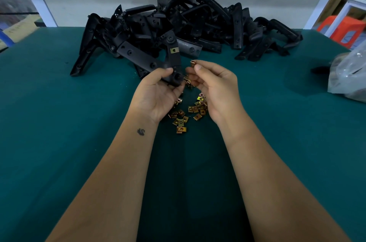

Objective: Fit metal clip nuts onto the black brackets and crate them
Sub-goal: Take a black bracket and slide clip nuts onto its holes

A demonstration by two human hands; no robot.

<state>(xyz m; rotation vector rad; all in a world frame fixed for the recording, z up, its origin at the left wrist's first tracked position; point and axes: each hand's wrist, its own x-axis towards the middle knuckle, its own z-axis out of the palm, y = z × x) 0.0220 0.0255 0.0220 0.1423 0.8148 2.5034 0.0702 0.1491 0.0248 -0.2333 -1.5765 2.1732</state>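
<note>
- i see both forearms reach forward over the table, palms turned up and inward, the hands close together but not touching.
- the table (59, 142) has a dark green cover; at its far edge lies a big pile of black brackets (198, 23) against a pale wall.
- a clear plastic bag (348, 75) sits at the right edge, and a red stool (342, 29) stands behind it.
- loose clip nuts (184, 114) lie scattered on the cover under and between my wrists.
- the left hand (156, 95) is curled around the lower end of one bracket (174, 59), which stands up; one clip nut already sits on its upper part.
- the right hand (213, 87) pinches a single clip nut (192, 62) between thumb and fingertip, just beside the bracket; the other fingers are bent, and i think more nuts are under them.
</note>
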